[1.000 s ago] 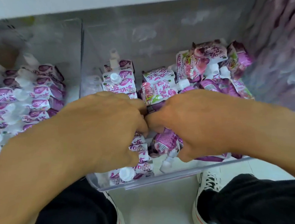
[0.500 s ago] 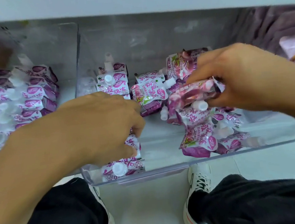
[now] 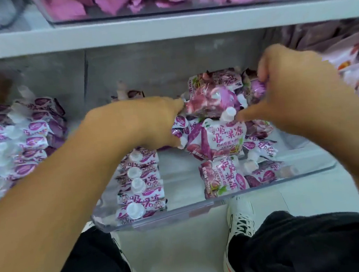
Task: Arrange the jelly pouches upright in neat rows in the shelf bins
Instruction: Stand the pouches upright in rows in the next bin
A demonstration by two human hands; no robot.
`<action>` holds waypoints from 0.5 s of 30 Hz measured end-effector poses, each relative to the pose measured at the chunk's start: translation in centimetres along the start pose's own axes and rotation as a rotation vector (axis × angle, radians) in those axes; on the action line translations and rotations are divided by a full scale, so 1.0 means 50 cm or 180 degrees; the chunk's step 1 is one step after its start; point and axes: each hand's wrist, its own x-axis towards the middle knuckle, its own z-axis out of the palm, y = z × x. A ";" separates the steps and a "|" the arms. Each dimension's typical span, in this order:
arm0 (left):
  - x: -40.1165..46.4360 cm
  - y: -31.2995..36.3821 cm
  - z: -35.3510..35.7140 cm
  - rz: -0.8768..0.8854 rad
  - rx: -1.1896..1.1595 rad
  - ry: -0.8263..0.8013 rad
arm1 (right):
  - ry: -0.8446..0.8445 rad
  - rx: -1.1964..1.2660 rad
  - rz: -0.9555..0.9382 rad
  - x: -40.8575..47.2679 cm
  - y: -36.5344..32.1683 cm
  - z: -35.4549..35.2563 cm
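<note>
While both hands (image 3: 143,125) grip glossy pouches (image 3: 212,99), clear plastic bin (image 3: 201,209)

Purple-and-white jelly pouches (image 3: 216,140) with white caps (image 3: 135,210); clear bin (image 3: 170,217); black trousers (image 3: 311,243).

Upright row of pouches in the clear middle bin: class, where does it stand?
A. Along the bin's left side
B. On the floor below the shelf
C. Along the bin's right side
A: the upright row of pouches, caps up, runs front to back along the left side of the clear bin; the loose pouches lie to its right.
</note>
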 end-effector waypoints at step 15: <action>0.023 -0.051 0.021 -0.0042 -0.0111 0.0341 | -0.0587 -0.1031 -0.2131 -0.012 -0.034 0.054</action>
